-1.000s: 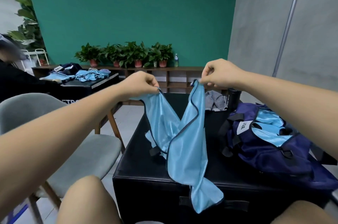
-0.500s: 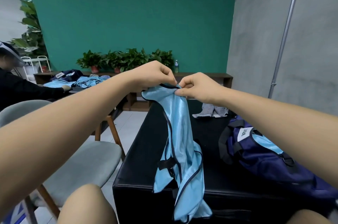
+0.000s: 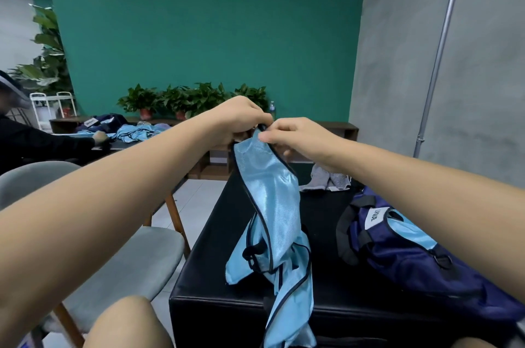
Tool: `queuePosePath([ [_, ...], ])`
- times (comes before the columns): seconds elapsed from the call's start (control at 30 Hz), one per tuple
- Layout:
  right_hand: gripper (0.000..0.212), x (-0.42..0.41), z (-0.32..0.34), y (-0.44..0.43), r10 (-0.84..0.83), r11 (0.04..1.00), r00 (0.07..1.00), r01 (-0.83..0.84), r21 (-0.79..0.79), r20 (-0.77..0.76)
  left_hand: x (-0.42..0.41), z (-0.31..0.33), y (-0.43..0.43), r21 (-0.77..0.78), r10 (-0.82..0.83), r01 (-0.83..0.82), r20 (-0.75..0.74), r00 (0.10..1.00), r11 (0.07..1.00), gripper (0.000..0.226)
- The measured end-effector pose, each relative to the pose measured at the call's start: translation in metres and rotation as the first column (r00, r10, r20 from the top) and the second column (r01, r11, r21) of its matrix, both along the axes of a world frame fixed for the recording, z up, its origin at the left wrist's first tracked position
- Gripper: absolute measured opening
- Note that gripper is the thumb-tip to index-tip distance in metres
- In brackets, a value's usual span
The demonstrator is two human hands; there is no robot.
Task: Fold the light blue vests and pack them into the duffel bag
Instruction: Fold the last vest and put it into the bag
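— Head view: what are our fingers doing?

— Both sets are curled. The fingertips (image 3: 257,117) of our left hand (image 3: 235,120) pinch the top edge of the shiny light blue vest (image 3: 270,205) edged in dark piping. Our right hand (image 3: 298,136) pinches the same edge just beside them, so the two hands nearly touch.

— And where does the vest go from there?

— It hangs from our pinch, doubled lengthwise. Its lower part is bunched on the black padded table (image 3: 216,248) and its tail trails over the near edge.

— So we judge the fold is half made. How do we finish it well?

— We line the piped edges up exactly, then lay the vest flat on the table rather than folding in the air. The cloth looks slippery, so we smooth it down with a flat palm and bring the trailing tail up before it slides off. Once compact, it goes into the navy blue fabric duffel bag (image 3: 420,265) lying open on the same table to our right, where light blue fabric (image 3: 409,234) already shows in the mouth.

— Any writing we can read?

— A white label (image 3: 372,218) on the bag carries dark capitals, perhaps starting "LI" and ending "UE", but we cannot read them all. A dark bag (image 3: 105,120) on the far table has a white label too small to read.
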State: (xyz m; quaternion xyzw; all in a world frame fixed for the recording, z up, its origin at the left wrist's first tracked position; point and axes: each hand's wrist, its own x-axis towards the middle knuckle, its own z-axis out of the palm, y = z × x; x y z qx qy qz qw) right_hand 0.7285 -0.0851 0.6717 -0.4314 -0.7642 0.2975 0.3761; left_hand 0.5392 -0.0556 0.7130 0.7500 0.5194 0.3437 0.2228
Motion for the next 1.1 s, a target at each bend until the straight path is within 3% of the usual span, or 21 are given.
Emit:
queuePosePath([
  [0.1,0.029,-0.009,0.004,0.006,-0.105,0.994,0.992,0.102,-0.041,-0.067,0.011,0.003,0.002,-0.005,0.018,-0.017,0.118,0.993,1.000,0.022],
  [0.27,0.036,-0.007,0.006,0.010,-0.053,0.996,0.992,0.045,-0.074,-0.115,0.007,-0.009,0.003,-0.048,-0.075,0.096,0.330,0.941,0.994,0.022],
  [0.37,0.031,0.002,0.013,0.015,-0.080,0.995,0.986,0.071,-0.063,-0.147,-0.002,-0.035,0.004,-0.073,-0.112,0.157,0.422,0.900,0.985,0.030],
  [0.47,0.024,0.012,0.019,0.019,-0.124,0.990,0.981,0.112,-0.085,-0.152,-0.014,-0.079,0.003,-0.164,-0.078,0.175,0.475,0.877,0.971,0.019],
  [0.63,0.020,0.023,0.026,0.022,-0.182,0.982,0.965,0.168,-0.089,-0.186,-0.041,-0.186,0.006,-0.301,0.034,0.059,0.292,0.956,0.952,0.011],
  [0.8,0.017,0.029,0.029,0.025,-0.199,0.977,0.954,0.177,-0.117,-0.226,-0.064,-0.274,0.002,-0.411,0.155,-0.086,0.137,0.978,0.907,0.021],
  [0.93,0.018,0.033,0.025,0.029,-0.197,0.977,0.958,0.175,-0.118,-0.208,-0.063,-0.313,-0.007,-0.502,0.178,-0.124,0.061,0.982,0.856,0.028],
  [1.1,0.019,0.038,0.020,0.029,-0.199,0.977,0.960,0.179,-0.115,-0.199,-0.047,-0.323,-0.005,-0.446,0.141,-0.096,0.068,0.988,0.890,0.017],
])
